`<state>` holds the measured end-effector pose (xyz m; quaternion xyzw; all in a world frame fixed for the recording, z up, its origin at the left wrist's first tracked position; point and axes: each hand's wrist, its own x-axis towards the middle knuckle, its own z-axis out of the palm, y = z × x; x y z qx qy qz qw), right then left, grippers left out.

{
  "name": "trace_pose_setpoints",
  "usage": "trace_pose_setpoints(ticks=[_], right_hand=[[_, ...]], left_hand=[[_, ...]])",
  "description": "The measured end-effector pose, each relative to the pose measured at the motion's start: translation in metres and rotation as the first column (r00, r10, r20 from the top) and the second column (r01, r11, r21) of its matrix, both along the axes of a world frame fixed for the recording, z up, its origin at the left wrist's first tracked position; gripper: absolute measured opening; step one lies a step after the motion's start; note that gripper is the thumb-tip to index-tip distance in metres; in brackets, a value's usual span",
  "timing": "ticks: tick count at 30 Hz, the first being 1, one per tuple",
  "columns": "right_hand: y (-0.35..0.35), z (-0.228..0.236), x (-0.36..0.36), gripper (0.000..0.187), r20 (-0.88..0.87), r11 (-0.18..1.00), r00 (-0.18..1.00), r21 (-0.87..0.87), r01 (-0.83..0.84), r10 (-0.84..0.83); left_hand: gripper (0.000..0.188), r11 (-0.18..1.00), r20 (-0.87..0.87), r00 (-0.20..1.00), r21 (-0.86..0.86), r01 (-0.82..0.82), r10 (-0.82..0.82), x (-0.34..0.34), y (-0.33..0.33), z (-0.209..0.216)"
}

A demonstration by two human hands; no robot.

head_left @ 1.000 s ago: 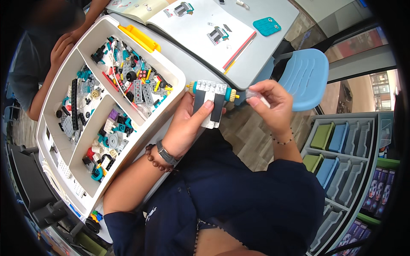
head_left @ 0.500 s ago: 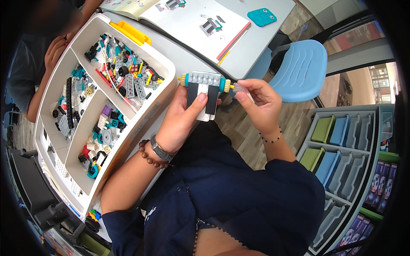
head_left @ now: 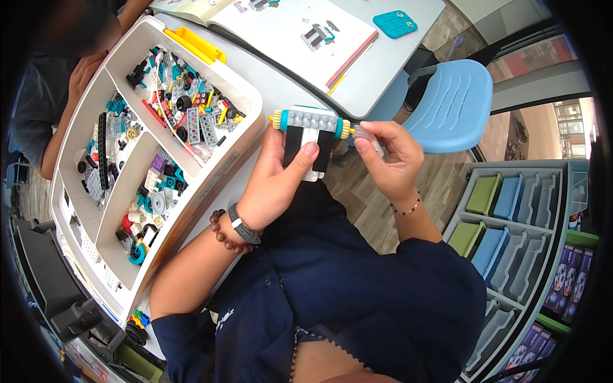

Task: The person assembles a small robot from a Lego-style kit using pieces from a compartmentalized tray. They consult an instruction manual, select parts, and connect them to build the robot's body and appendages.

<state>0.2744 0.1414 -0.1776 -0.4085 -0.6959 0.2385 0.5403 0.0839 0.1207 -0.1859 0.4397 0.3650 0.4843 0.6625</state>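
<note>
My left hand grips a small brick model from below: a grey studded beam on top with teal collars and yellow axle ends, black and white pieces beneath. My thumb presses on its white front. My right hand is at the model's right end, its fingertips pinching a small pale, clear part against the yellow axle end. Both hands hover beside the table edge, over my lap.
A white sorting tray with compartments full of mixed bricks lies left of my hands on the grey table. An open instruction booklet and a teal plate lie farther back. Another person's arm is at the far left. A blue chair and storage shelves stand on the right.
The model has been brought closer and lower in view. My right hand has shifted its fingertips to the model's right axle end, holding the small pale part there.
</note>
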Motion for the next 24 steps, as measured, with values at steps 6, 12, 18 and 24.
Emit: trace_pose_setpoints(ticks=[6,12,18,24], right_hand=[[-0.002,0.0,-0.001,0.02,0.042,0.999,0.999,0.049,0.018,-0.02],[-0.005,-0.005,0.0,0.021,-0.041,0.999,0.999,-0.03,-0.023,0.021],[-0.01,-0.011,-0.002,0.022,-0.249,0.978,0.964,-0.164,-0.131,0.087],[-0.014,-0.015,-0.002,0.023,-0.351,0.959,0.93,-0.213,-0.189,0.105]], left_hand=[[0.037,0.997,-0.129,0.992,0.073,-0.004,0.013,-0.001,0.0,-0.009],[0.037,0.996,-0.195,0.981,0.091,0.023,-0.004,-0.003,0.001,-0.008],[0.049,1.0,-0.063,0.998,-0.008,0.027,-0.027,-0.001,-0.001,0.002],[0.048,0.999,-0.087,0.996,0.046,0.015,-0.011,0.0,-0.003,0.003]])
